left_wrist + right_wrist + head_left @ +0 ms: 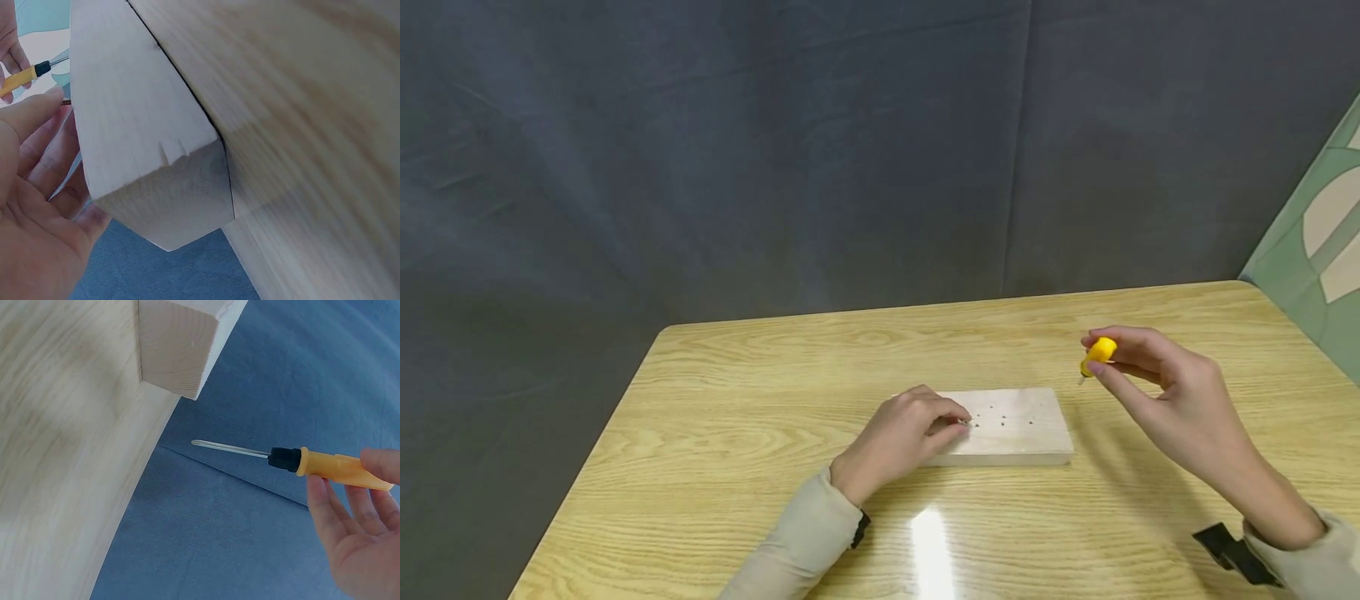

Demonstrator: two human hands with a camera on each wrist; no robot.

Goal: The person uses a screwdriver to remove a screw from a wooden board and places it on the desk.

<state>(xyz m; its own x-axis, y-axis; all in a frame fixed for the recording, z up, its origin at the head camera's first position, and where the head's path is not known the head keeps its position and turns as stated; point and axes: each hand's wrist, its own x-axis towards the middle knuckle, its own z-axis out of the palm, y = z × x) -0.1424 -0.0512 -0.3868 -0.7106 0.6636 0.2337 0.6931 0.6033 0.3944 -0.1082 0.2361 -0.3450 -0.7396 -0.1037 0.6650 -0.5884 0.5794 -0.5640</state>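
My right hand (1172,400) holds a yellow-handled screwdriver (331,467) between thumb and fingers, raised to the right of a pale wooden block (1022,437). The screwdriver's black collar and cross-head metal shaft show in the right wrist view. On the block's top, my left hand (913,429) pinches a small screw (67,102) between thumb and index finger, its threaded end at the wood. Several small dark holes dot the block's upper face to the right of those fingers. The left end of the block is hidden behind the left hand.
The block lies on a wood-grain table (737,400). Behind the table hangs a dark blue-grey curtain (850,167). A green and cream patterned panel (1322,233) stands at the right edge.
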